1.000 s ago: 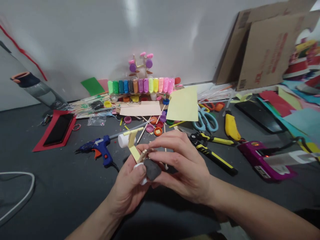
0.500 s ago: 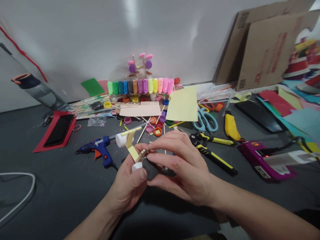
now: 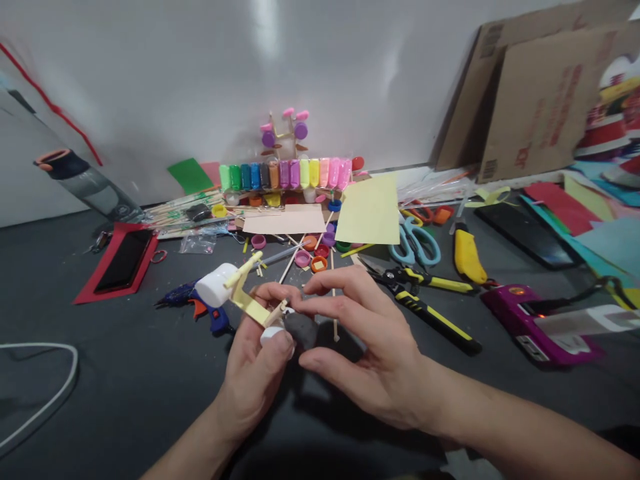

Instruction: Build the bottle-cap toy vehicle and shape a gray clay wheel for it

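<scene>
- I see the left hand [image 3: 257, 357] pinching a yellow toy [image 3: 250, 308], fingers closed around it, up over the dark table [image 3: 150, 400].
- A white roll [image 3: 214, 287] sits near its top.
- A gray lump [image 3: 301, 328] is by the left thumb.
- The right hand [image 3: 377, 340] is half open, fingers bent, near the lump; I can't tell if it touches.
- Blue scissors [image 3: 420, 247] lie beyond.

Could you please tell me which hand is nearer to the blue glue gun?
Left: the left hand is just right of the blue glue gun; the right hand is farther right.
</scene>
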A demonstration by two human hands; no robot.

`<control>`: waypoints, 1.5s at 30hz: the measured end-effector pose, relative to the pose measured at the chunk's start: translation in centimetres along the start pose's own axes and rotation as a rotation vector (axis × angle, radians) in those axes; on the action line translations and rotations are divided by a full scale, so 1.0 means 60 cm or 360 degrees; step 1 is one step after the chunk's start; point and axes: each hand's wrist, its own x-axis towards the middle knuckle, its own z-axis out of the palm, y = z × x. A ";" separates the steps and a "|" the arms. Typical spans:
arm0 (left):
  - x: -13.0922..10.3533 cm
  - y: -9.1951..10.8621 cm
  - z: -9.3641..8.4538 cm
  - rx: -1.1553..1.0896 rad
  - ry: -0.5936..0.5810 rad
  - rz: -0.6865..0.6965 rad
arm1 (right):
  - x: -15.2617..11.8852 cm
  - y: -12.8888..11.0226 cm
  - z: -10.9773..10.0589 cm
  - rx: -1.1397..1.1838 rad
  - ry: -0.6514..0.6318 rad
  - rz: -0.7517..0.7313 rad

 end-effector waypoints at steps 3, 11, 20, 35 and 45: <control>-0.003 0.001 0.003 0.0244 0.0116 0.0162 | -0.001 -0.006 0.002 0.0038 0.0020 0.0045; -0.008 -0.002 0.002 0.0332 0.0018 0.0230 | 0.005 -0.009 0.002 0.0161 -0.0058 0.0117; -0.010 -0.004 0.011 -0.0005 -0.0003 -0.0019 | 0.004 0.007 -0.003 0.0234 -0.0043 -0.0034; 0.008 -0.011 -0.020 0.0260 -0.0333 0.0212 | 0.001 0.003 -0.007 0.0307 -0.0055 0.0117; 0.009 -0.005 -0.013 0.0234 -0.0351 0.0298 | -0.004 -0.005 0.004 0.0443 0.0052 0.0273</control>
